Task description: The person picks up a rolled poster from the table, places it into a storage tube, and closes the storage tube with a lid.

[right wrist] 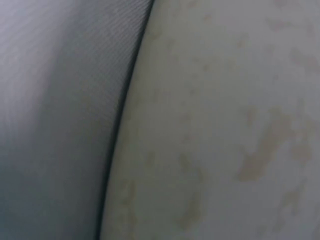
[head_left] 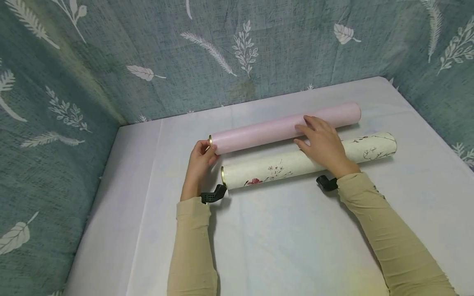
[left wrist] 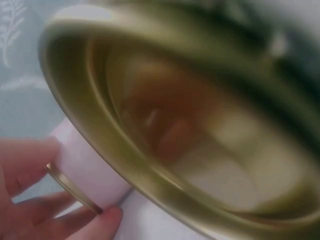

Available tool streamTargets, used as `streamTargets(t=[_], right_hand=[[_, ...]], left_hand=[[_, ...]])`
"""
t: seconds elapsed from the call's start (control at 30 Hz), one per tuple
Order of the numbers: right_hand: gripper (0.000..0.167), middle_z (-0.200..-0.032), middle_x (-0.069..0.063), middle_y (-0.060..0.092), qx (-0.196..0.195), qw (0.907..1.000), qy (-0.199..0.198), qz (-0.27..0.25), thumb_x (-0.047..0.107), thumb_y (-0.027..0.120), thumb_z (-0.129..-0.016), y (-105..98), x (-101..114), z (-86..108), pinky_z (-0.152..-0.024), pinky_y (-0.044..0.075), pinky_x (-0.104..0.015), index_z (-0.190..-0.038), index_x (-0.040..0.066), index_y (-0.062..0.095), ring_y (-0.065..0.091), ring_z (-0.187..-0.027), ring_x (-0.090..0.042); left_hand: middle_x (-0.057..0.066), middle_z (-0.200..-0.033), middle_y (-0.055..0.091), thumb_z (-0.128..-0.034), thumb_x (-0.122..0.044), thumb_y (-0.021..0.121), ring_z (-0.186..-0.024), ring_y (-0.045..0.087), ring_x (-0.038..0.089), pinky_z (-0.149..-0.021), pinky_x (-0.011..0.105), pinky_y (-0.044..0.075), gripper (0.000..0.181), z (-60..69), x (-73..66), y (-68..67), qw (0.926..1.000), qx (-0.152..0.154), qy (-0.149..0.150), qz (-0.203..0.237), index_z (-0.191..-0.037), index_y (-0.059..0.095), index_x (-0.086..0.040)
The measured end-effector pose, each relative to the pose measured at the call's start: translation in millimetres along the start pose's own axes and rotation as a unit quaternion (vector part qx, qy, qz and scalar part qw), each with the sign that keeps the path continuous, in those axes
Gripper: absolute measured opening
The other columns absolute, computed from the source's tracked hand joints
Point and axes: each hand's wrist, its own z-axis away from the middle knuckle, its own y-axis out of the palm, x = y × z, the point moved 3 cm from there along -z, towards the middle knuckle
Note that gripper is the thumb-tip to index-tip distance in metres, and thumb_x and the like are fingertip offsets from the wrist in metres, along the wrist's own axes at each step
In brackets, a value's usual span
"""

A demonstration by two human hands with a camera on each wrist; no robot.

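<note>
A long pink tube with a gold-rimmed left end lies slanted on the table. My left hand grips that end; in the left wrist view, the fingers curl at its gold rim. Fingertips of my right hand rest on the pink tube right of its middle, the fingers spread. Nearer to me lies a cream tube with a blossom print, running under my right hand. Its shiny gold end looms large in the left wrist view. Only its blurred surface and the cloth show in the right wrist view.
A white cloth covers the table. Green fabric with white leaf prints hangs behind the table and at both sides. Black wrist devices sit close to the cream tube's near side.
</note>
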Motion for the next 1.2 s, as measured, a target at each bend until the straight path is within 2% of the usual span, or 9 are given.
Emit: streamTargets(t=[0.13,0.37,0.57,0.73,0.87,1.13,1.2], right_hand=[[0.041,-0.136,-0.017,0.035,0.006,1.0000,-0.002,0.007,0.033,0.055,-0.088,-1,-2,-0.6,-0.102,0.019,-0.048,-0.122,0.011,0.053,0.028,-0.126,-0.034],[0.040,-0.137,-0.018,0.034,0.022,0.9997,0.005,0.014,0.032,0.052,-0.089,1,-5,-0.8,-0.102,0.018,-0.048,-0.122,0.011,0.053,0.026,-0.127,-0.034],[0.039,-0.138,-0.017,0.033,0.025,0.9996,0.006,0.015,0.033,0.052,-0.089,2,-5,0.1,-0.102,0.018,-0.049,-0.122,0.011,0.054,0.025,-0.127,-0.034],[0.039,-0.139,-0.016,0.031,0.030,0.9994,0.012,0.014,0.034,0.050,-0.090,-1,-6,-1.4,-0.101,0.019,-0.051,-0.122,0.011,0.053,0.025,-0.127,-0.034],[0.039,-0.139,-0.016,0.031,0.030,0.9994,0.014,0.013,0.033,0.050,-0.090,-2,-7,-4.6,-0.100,0.020,-0.052,-0.122,0.011,0.053,0.025,-0.127,-0.034],[0.038,-0.138,-0.018,0.033,0.027,0.9996,0.004,0.007,0.032,0.051,-0.090,2,-6,-4.7,-0.102,0.018,-0.049,-0.121,0.010,0.054,0.027,-0.127,-0.034],[0.039,-0.138,-0.018,0.033,0.021,0.9997,-0.003,0.007,0.032,0.052,-0.089,3,-5,-5.7,-0.102,0.018,-0.048,-0.121,0.010,0.054,0.027,-0.127,-0.034]], left_hand=[[0.007,-0.135,0.038,-0.0893,-0.015,0.055,-0.116,0.044,0.019,-0.090,0.034,0.042,0.023,-2.6,0.8,4.1,0.9999,-0.012,-0.007,0.008,-0.106,0.043,-0.003],[0.011,-0.127,0.043,-0.0893,-0.011,0.054,-0.114,0.045,0.020,-0.089,0.031,0.043,0.026,-4.8,2.9,8.5,0.9993,-0.016,-0.013,0.030,-0.110,0.042,0.000],[0.011,-0.123,0.045,-0.0886,-0.016,0.056,-0.109,0.048,0.020,-0.090,0.032,0.042,0.030,-3.4,1.7,8.2,0.9994,-0.020,-0.025,0.008,-0.112,0.043,-0.002],[0.012,-0.122,0.044,-0.0897,-0.015,0.054,-0.109,0.047,0.021,-0.092,0.034,0.040,0.032,1.4,-9.5,9.4,0.9991,-0.012,-0.035,0.022,-0.115,0.043,0.000],[0.013,-0.127,0.041,-0.0912,-0.014,0.051,-0.113,0.045,0.023,-0.094,0.036,0.038,0.037,7.8,-20.3,10.0,0.9989,-0.001,-0.035,0.030,-0.123,0.040,0.001],[0.011,-0.137,0.035,-0.0911,-0.014,0.051,-0.119,0.041,0.021,-0.098,0.034,0.034,0.048,2.9,-8.1,7.0,0.9990,0.025,-0.022,0.030,-0.136,0.034,-0.007],[0.011,-0.138,0.034,-0.0915,-0.013,0.050,-0.120,0.041,0.020,-0.099,0.035,0.033,0.049,6.8,-12.6,7.5,0.9989,0.028,-0.023,0.030,-0.137,0.033,-0.008]])
